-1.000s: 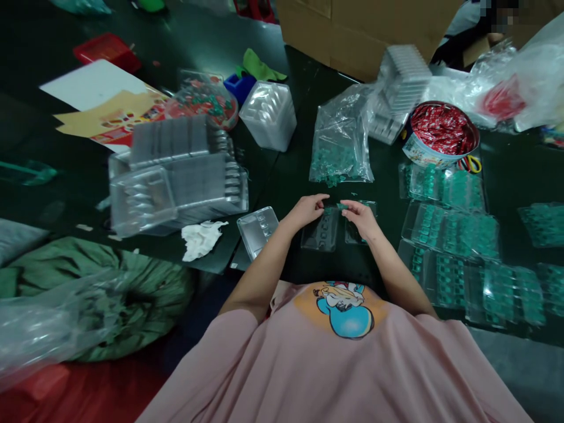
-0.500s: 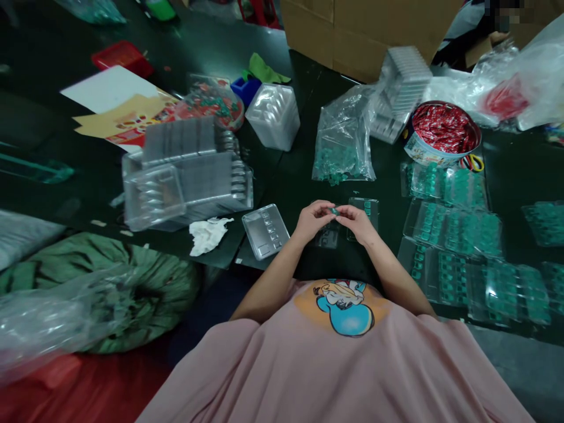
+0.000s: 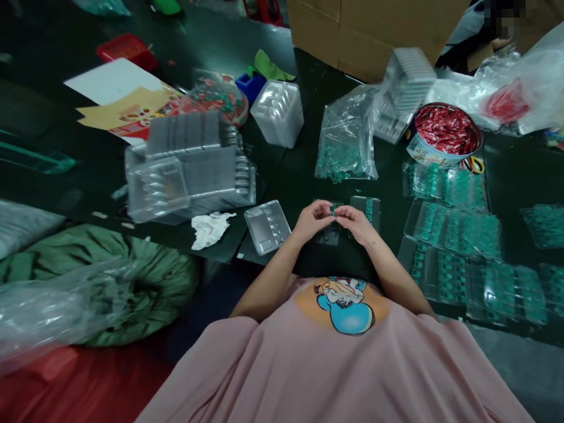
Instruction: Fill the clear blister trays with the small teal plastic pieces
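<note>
Between the fingertips of both hands is a small green translucent plastic piece (image 3: 333, 210), pinched from either side; its exact kind is too small to make out. My left hand (image 3: 312, 220) has its thumb and fingers closed on the left of it, and my right hand (image 3: 356, 223) on the right. Under the hands lies a clear blister tray (image 3: 328, 237), partly hidden by them. Just past my right hand is another clear tray with green pieces (image 3: 370, 207). A clear moulded tray (image 3: 267, 227) rests by my left forearm. Beyond the hands lies an open plastic bag of green pieces (image 3: 341, 161).
Stacked clear trays (image 3: 189, 176) stand at left, beside crumpled white tissue (image 3: 211, 230). Filled green trays (image 3: 453, 226) cover the right side. Behind them are a round tin of red wrapped items (image 3: 447, 132) and yellow-handled scissors (image 3: 477, 165). A cardboard box (image 3: 374, 35) stands at the back.
Both hands stay almost in place, with the green piece still between the fingertips, turned slightly and a little lower. The whole view has shifted slightly.
</note>
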A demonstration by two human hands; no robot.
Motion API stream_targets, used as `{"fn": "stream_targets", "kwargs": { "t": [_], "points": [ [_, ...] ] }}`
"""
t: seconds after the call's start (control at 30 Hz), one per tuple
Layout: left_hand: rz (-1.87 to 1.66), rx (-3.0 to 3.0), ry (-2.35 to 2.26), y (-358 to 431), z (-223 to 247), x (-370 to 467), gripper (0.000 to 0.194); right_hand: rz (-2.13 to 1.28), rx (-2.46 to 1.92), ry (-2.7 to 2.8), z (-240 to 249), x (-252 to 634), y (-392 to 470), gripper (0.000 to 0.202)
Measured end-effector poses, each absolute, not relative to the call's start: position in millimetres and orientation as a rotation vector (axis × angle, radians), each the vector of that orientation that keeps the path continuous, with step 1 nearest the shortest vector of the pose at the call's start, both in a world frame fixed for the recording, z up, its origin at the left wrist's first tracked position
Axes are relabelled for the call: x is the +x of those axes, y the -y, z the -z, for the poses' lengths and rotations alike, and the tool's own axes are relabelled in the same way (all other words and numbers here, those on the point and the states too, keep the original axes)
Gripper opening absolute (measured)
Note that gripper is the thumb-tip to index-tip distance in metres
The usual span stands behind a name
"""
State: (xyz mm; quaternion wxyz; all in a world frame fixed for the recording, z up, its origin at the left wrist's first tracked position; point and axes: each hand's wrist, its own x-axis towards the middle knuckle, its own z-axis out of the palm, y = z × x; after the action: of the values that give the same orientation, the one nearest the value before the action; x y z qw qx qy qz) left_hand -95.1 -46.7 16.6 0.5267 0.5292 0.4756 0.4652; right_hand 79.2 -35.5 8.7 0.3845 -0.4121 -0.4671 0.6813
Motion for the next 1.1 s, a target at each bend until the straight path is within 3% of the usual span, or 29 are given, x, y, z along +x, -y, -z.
{"fn": "stream_targets", "kwargs": {
  "t": [0.4, 0.57, 0.67, 0.87, 1.1],
  "points": [
    [-1.051, 1.226, -1.022, 54, -21, -97, 0.042, -1.664, -1.067, 1.307, -12, 76, 27, 0.028],
    [-1.118, 0.942, -0.943, 51, -17, -102, 0.046, -1.131, -1.205, 1.805, -18, 90, 17, 0.006],
    [-1.146, 0.787, -0.949, 52, -20, -111, 0.047, -0.816, -1.396, 1.863, -15, 109, -14, 0.012],
    [-1.271, 0.609, -1.041, 58, -19, -133, 0.046, -0.775, -1.805, 1.987, -3, 128, -85, 0.016],
    [-1.322, 0.539, -1.126, 72, -18, -146, 0.041, -0.680, -2.028, 2.225, -3, 117, -93, 0.014]
  ]
}}
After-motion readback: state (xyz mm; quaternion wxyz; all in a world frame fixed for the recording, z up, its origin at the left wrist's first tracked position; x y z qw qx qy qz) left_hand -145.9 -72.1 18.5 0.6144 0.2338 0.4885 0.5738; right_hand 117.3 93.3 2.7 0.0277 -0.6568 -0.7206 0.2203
